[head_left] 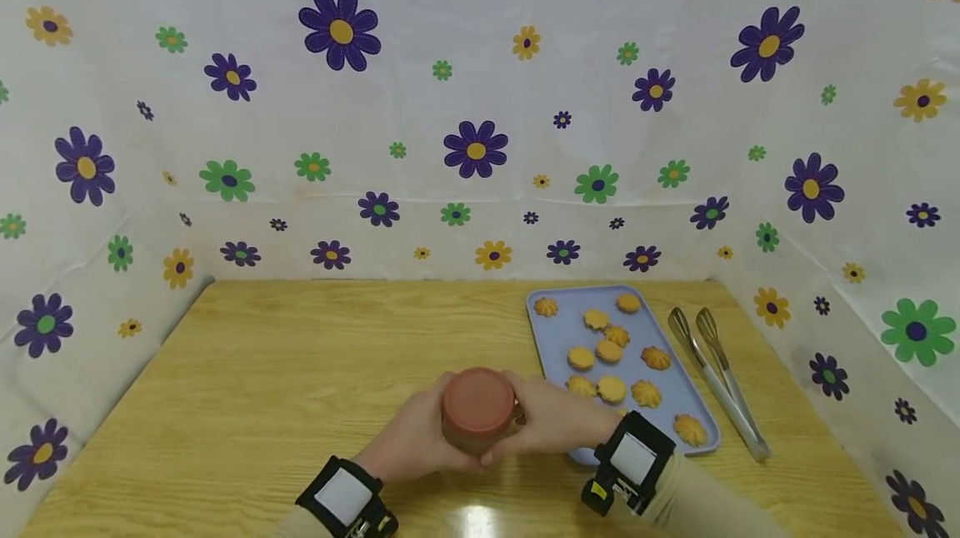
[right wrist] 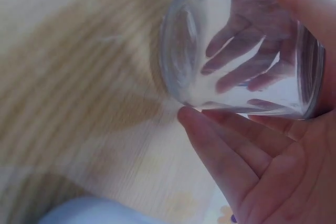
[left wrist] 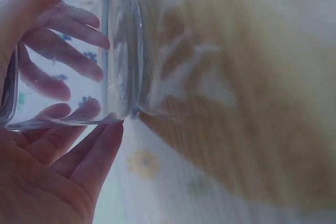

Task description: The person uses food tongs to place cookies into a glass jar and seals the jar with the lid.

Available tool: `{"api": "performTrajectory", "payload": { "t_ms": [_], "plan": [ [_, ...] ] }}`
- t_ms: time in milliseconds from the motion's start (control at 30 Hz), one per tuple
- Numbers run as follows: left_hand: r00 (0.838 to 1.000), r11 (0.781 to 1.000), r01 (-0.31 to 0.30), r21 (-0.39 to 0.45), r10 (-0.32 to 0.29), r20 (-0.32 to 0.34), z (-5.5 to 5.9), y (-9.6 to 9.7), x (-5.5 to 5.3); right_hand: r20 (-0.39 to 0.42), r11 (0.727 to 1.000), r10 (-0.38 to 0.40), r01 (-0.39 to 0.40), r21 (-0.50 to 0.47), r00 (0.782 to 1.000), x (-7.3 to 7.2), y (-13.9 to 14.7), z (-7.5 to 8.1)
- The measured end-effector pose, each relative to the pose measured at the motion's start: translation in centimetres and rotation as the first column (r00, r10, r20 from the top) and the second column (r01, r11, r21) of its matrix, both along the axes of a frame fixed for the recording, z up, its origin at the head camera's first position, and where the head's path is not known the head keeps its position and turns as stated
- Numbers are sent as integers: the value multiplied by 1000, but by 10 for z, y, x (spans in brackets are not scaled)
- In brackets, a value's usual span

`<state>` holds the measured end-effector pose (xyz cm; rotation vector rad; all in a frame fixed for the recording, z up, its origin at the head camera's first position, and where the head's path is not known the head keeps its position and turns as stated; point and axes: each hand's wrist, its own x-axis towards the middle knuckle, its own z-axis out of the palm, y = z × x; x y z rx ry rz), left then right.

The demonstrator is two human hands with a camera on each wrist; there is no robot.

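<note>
A clear glass jar with a reddish-brown lid stands upright at the front middle of the wooden table. My left hand grips its left side and my right hand grips its right side, the thumbs close together at the near side. In the left wrist view the jar's glass looks see-through with nothing inside, and fingers show through it. The right wrist view shows the jar's base close to the tabletop; whether it touches, I cannot tell.
Right of the jar lies a lavender-blue tray with several small golden cookies. Metal tongs lie along the tray's right side. A flower-printed white sheet walls the table at the back and sides.
</note>
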<state>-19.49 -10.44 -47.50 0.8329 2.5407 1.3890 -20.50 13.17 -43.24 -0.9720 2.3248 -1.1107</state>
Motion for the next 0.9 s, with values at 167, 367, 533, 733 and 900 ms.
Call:
{"api": "performTrajectory", "payload": {
  "t_ms": [167, 367, 533, 733, 900],
  "plan": [
    [1000, 1000, 3, -3, -3, 27, 3, -2, 23, 1, 999, 34, -34, -8, 999, 18, -1, 7],
    [998, 1000, 21, 6, -21, 63, 3, -3, 39, -79, 998, 16, -11, 65, 997, 35, -10, 26],
    [997, 999, 35, 28, -37, 63, 2, 1, 44, -302, 967, 12, 66, 246, 953, 46, -23, 43],
    [996, 995, 45, 89, -51, 70, 2, 7, 48, -492, 918, 87, 122, 376, 866, 50, -34, 51],
    [995, 995, 40, 89, -48, 91, 3, 4, 48, -494, 898, 143, 97, 429, 857, 47, -38, 56]
  ]
}}
